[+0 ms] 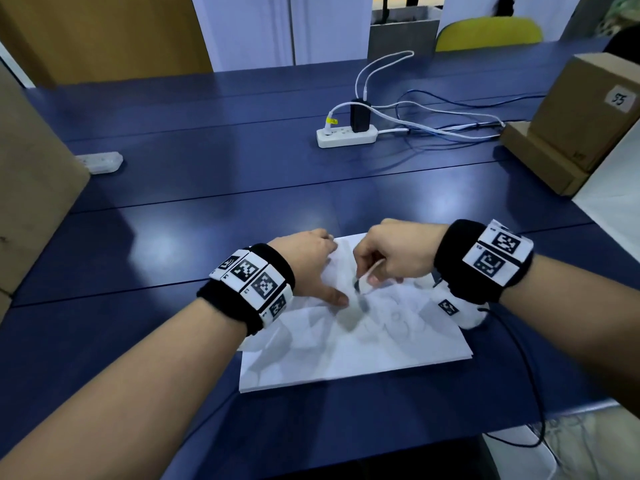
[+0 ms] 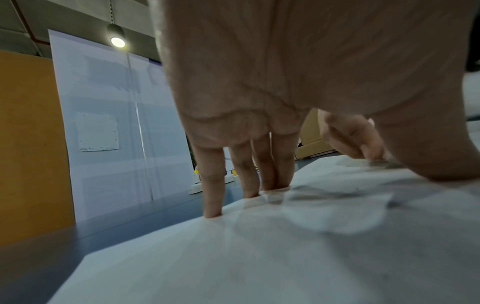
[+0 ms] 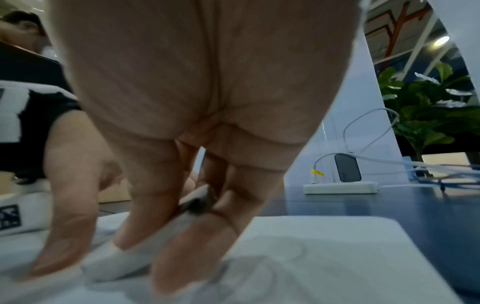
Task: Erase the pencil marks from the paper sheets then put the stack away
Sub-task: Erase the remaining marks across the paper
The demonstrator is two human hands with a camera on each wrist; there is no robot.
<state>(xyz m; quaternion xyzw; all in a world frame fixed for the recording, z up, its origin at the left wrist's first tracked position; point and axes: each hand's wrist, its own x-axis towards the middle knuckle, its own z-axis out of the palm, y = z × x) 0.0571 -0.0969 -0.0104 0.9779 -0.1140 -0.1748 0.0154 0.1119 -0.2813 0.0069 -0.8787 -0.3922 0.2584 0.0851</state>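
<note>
A stack of white paper sheets [image 1: 363,351] lies on the blue table [image 1: 207,188] in front of me, with faint pencil marks [image 1: 398,317] on the top sheet. My left hand [image 1: 304,268] lies on the stack's far-left part, its straight fingers [image 2: 213,195] pressing down on the paper [image 2: 259,257]. My right hand [image 1: 377,268] pinches a long white eraser [image 1: 349,313] with a dark smudged band. In the right wrist view the eraser [image 3: 122,261] sits between the thumb and fingers [image 3: 182,257], its lower end on the top sheet [image 3: 324,257]. It is blurred by motion.
A white power strip [image 1: 346,136] with a black charger [image 1: 360,116] and loose cables [image 1: 450,126] lies mid-table behind the paper. Cardboard boxes [image 1: 585,109] stand at the right, a cardboard panel [image 1: 31,188] at the left. A black cable [image 1: 519,358] runs beside the stack's right edge.
</note>
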